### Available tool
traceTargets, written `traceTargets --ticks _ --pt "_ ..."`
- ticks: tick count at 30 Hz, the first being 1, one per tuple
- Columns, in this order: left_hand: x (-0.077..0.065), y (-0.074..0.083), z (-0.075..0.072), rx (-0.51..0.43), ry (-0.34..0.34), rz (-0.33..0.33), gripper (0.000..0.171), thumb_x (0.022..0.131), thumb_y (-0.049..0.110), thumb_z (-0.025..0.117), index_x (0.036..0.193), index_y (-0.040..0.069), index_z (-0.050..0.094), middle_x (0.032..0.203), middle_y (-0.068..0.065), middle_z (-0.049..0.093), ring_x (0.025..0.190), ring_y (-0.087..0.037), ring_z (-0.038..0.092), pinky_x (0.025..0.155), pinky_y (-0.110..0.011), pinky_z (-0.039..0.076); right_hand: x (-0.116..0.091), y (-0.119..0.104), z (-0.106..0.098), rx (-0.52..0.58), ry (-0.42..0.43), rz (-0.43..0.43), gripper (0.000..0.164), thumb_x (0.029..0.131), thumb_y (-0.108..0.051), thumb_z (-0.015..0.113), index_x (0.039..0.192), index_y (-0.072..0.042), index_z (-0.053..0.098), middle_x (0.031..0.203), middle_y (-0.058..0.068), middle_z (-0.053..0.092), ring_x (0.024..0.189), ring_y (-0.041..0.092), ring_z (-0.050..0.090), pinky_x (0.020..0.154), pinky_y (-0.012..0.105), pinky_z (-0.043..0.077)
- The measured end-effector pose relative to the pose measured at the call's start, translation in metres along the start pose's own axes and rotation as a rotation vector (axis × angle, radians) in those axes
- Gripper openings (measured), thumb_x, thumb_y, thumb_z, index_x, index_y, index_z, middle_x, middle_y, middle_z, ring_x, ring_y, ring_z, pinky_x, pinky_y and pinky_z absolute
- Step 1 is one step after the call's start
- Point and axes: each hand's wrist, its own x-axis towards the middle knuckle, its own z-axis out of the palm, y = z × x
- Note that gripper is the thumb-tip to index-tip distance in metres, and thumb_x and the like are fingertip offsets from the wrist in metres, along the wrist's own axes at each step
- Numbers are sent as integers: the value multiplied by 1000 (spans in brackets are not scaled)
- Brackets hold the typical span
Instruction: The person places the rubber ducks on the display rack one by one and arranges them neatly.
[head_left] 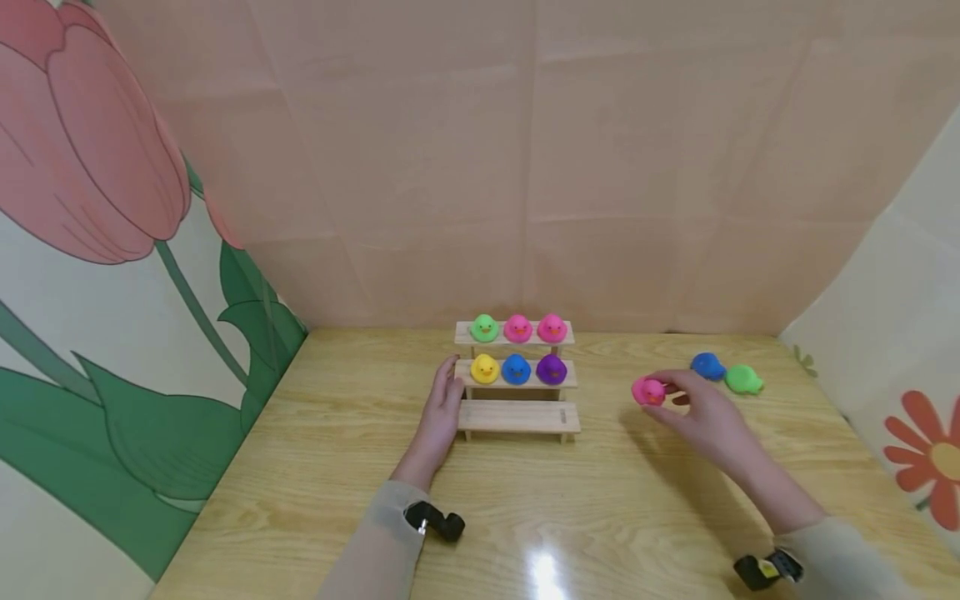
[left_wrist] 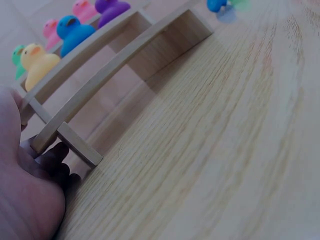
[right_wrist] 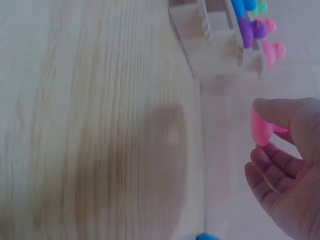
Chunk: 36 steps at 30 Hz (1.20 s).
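A small three-tier wooden display stand [head_left: 517, 417] stands on the table. My left hand [head_left: 442, 406] holds its left side, with fingers [left_wrist: 52, 157] reaching in under the lowest tier by a leg. The middle tier carries yellow [head_left: 484, 368], blue [head_left: 516, 369] and purple [head_left: 551, 370] rubber ducks. On the top tier sit a green duck [head_left: 484, 328] and two pink ducks [head_left: 518, 328]. The lowest tier is bare. To the right of the stand, my right hand [head_left: 705, 417] pinches another pink rubber duck [head_left: 648, 391] between thumb and fingers, raised above the table.
A blue duck [head_left: 707, 366] and a green duck [head_left: 743, 379] lie on the table at the right, just beyond the right hand. A plain pinkish backdrop [head_left: 600, 167] rises behind the wooden table [head_left: 337, 417]. Printed flower panels [head_left: 930, 450] flank both sides.
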Motion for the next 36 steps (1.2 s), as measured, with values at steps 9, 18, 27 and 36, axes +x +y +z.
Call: traceTargets --ticks 9,18,27,36 --pt "1 -1 0 4 4 4 58 113 69 40 168 52 32 181 -5 27 164 -34 30 132 -60 26 7 -35 14 50 -43 20 44 96 -16 90 135 -3 72 126 15 73 114 33 69 93 56 62" --pt "0 -1 0 11 7 2 58 113 70 40 168 53 32 180 -5 28 163 -34 31 131 -60 27 11 -63 33 95 -56 -14 41 96 -15 90 132 -7 74 124 8 74 114 29 69 95 55 62" --pt "2 -4 0 -6 -2 -4 56 113 71 39 166 58 31 181 -2 27 164 -32 29 132 -61 25 17 -83 61 156 -91 -30 38 94 -17 92 129 -14 77 125 2 74 112 24 68 95 54 62" --pt "3 -4 0 -8 -1 -9 51 116 62 39 166 58 31 181 -3 28 164 -33 29 132 -62 23 27 -109 89 196 -132 -31 32 93 -18 93 122 -19 80 119 -1 75 107 20 70 93 49 64"
